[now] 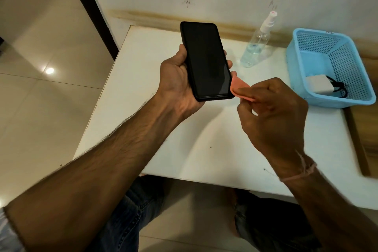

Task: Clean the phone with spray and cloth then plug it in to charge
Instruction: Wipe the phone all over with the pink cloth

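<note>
Glossy black phone (205, 59); soft pink cloth (239, 89); clear plastic bottle (254, 47); perforated blue plastic basket (327, 67); smooth matt white counter (204, 139).

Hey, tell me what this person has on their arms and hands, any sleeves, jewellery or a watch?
The left forearm and right forearm are bare, with no sleeves on them. A thin pinkish thread band is tied round the wrist of the right hand. The left hand and its wrist carry nothing. No watch or ring shows on either hand.
</note>
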`<state>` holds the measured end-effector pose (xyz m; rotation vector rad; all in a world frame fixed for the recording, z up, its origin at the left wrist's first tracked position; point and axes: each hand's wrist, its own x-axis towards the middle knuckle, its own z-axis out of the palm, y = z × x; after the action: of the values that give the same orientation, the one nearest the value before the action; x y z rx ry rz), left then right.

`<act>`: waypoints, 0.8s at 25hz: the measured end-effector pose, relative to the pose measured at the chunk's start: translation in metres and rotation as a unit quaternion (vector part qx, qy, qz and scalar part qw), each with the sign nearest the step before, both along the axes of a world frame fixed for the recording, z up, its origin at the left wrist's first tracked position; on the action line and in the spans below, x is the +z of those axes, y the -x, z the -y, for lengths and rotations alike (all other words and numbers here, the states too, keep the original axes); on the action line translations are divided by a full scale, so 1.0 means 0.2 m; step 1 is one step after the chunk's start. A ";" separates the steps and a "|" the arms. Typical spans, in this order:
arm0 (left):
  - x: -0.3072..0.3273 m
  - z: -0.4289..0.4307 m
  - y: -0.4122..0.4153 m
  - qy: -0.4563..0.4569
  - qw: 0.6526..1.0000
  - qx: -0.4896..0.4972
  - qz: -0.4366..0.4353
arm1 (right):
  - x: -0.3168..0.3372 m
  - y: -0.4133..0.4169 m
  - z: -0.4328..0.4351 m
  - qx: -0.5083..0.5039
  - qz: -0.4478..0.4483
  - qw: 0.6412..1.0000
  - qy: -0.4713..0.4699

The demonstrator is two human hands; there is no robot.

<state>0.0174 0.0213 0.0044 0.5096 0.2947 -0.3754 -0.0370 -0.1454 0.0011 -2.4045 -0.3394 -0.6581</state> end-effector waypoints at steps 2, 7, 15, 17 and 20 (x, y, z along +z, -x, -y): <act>0.00 0.01 0.01 -0.004 1.000 -0.001 -0.003 | -0.02 0.02 -0.03 -0.003 0.005 1.000 0.023; 0.00 0.04 0.03 0.003 1.000 -0.016 -0.018 | -0.05 0.11 -0.19 0.062 0.007 0.998 0.013; 0.01 0.03 0.02 -0.024 1.000 0.009 -0.015 | -0.01 0.00 -0.01 0.004 0.035 0.999 0.008; 0.01 0.03 0.03 -0.025 1.000 0.003 -0.011 | -0.02 0.03 -0.05 0.013 0.039 0.999 0.017; 0.01 0.04 0.03 -0.023 1.000 -0.015 0.005 | -0.05 0.10 -0.16 0.072 0.029 0.997 0.022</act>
<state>0.0119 0.0124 0.0059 0.5617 0.2866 -0.3959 -0.0573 -0.1127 -0.0093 -2.3793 -0.5513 -0.6630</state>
